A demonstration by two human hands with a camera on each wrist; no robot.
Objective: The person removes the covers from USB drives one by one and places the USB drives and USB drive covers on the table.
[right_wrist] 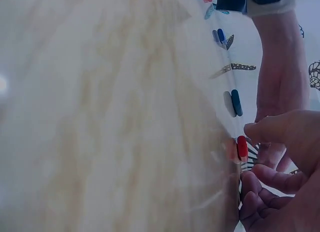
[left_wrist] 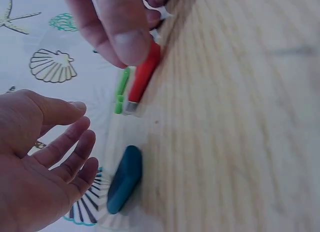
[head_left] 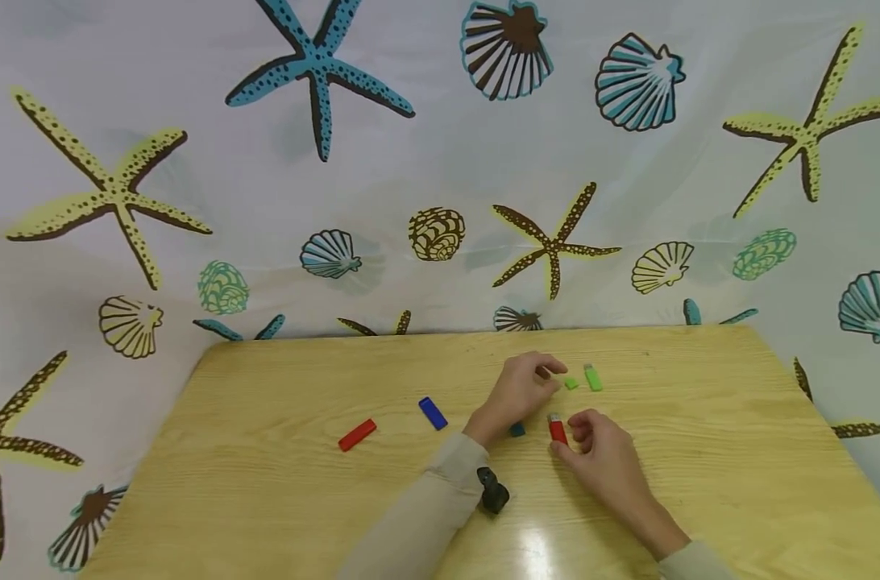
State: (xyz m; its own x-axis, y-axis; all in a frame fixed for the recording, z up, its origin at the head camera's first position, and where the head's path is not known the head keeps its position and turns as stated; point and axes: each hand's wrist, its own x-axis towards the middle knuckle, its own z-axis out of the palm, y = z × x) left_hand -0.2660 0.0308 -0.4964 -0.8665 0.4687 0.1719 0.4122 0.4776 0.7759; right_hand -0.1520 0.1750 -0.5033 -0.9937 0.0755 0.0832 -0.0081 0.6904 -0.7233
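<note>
The step in hand is judged to be the handling of the uncapped red stick (head_left: 558, 431), which is laid on the tabletop (head_left: 266, 483) beside the right hand (head_left: 610, 455). There, the fingers are curved, with a gap left to the thumb; whether the stick is touched cannot be told. By the left hand (head_left: 520, 391), loosely parted near the green cap (head_left: 570, 383), nothing is seen held. For a grip, the right fingers would need to be closed round the red stick.
</note>
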